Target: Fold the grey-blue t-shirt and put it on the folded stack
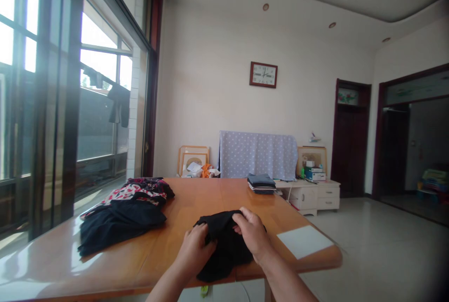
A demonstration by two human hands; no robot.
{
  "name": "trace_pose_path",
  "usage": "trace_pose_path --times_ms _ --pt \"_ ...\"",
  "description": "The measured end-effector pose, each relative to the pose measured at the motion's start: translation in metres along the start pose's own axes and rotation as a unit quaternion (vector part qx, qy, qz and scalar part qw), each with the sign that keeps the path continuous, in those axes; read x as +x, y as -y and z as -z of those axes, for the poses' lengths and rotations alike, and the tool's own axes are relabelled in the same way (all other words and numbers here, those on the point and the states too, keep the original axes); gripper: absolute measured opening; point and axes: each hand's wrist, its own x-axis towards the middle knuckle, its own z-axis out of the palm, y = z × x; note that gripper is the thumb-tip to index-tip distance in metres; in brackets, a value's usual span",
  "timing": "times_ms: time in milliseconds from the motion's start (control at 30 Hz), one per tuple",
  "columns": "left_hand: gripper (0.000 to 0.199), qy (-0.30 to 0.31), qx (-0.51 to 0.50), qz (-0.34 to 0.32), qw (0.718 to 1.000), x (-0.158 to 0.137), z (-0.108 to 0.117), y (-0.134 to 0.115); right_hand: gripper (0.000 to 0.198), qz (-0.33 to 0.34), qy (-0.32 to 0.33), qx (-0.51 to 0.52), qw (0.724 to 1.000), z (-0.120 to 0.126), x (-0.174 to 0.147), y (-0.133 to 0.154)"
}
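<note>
A black garment (228, 248) lies bunched at the near edge of the wooden table, its exact kind not clear. My left hand (198, 248) grips its left side, fingers curled into the cloth. At its upper right edge, my right hand (250, 229) pinches the fabric between thumb and fingers. To the left rests a loose pile of clothes, with a dark navy garment (121, 220) in front and a red, white and black patterned garment (140, 192) behind it. Toward the far right of the table sits a neat stack of folded clothes (261, 184).
The glossy wooden table (196, 194) has a white sheet (304, 241) near its right corner. Beyond it stand a low white cabinet (328, 195) and something draped in a dotted blue-grey cloth (257, 154). Tall windows (101, 105) line the left side.
</note>
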Motion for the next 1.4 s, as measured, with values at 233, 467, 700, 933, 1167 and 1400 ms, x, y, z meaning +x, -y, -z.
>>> trace_pose_path --times_ms 233,467,700,933,1167,1400 --pt "0.019 0.015 -0.098 0.013 0.995 0.017 0.033 0.007 0.032 -0.046 -0.079 0.036 0.995 0.018 0.022 -0.011" --pt "0.029 0.028 -0.372 0.115 0.921 0.03 0.034 0.005 0.046 -0.087 -0.031 0.076 0.993 0.015 0.031 -0.03" --pt "0.037 0.054 -0.508 0.19 0.839 0.032 0.028 0.004 0.042 -0.029 0.011 -0.03 0.999 -0.004 0.004 -0.032" --pt "0.036 0.038 -0.527 0.141 0.837 0.032 0.03 -0.004 0.021 0.067 0.049 -0.288 0.954 -0.018 -0.007 -0.05" --pt "0.039 0.012 -0.49 0.094 0.867 0.037 0.04 0.005 0.02 -0.048 -0.028 0.046 0.997 -0.001 0.031 -0.048" --pt "0.038 0.007 -0.466 0.111 0.878 0.035 0.041 0.01 0.016 -0.075 -0.011 0.299 0.951 0.002 0.042 -0.042"
